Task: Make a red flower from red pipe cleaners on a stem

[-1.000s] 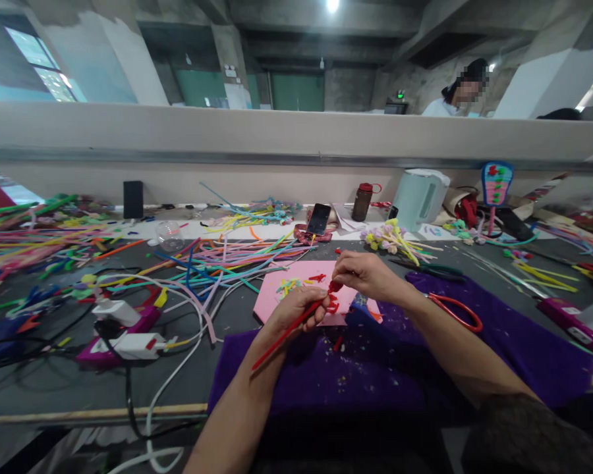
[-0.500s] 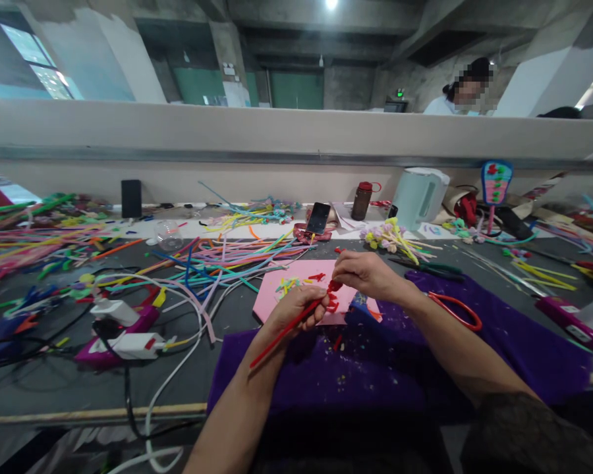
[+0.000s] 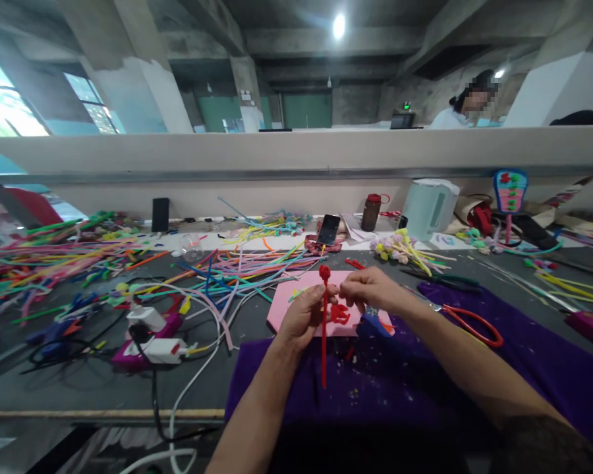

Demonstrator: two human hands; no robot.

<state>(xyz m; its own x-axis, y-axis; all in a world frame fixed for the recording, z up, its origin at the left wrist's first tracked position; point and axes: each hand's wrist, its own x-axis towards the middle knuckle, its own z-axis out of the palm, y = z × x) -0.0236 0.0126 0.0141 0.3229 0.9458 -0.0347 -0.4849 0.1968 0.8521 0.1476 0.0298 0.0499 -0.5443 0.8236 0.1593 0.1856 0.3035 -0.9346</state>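
My left hand pinches a red pipe-cleaner flower, held upright, its long red stem hanging straight down below the fingers. Just to the right, my right hand has its fingertips pressed together close to the stem; whether anything is between them is hidden. Under both hands lies a pink sheet with short red pieces and some yellow and green bits on it. A blue object, partly behind my right wrist, rests at the sheet's right edge, on the purple cloth.
Red-handled scissors lie on the cloth at right, beside dark-handled pliers. Loose pipe cleaners and a power strip with cables spread leftward. Behind stand a phone, bottle and kettle. A person is beyond the partition.
My left hand has turned the red stem from slanting to upright, so the flower top shows above the fingers. My right hand has moved off the flower, down and to its right. The view has shifted slightly.
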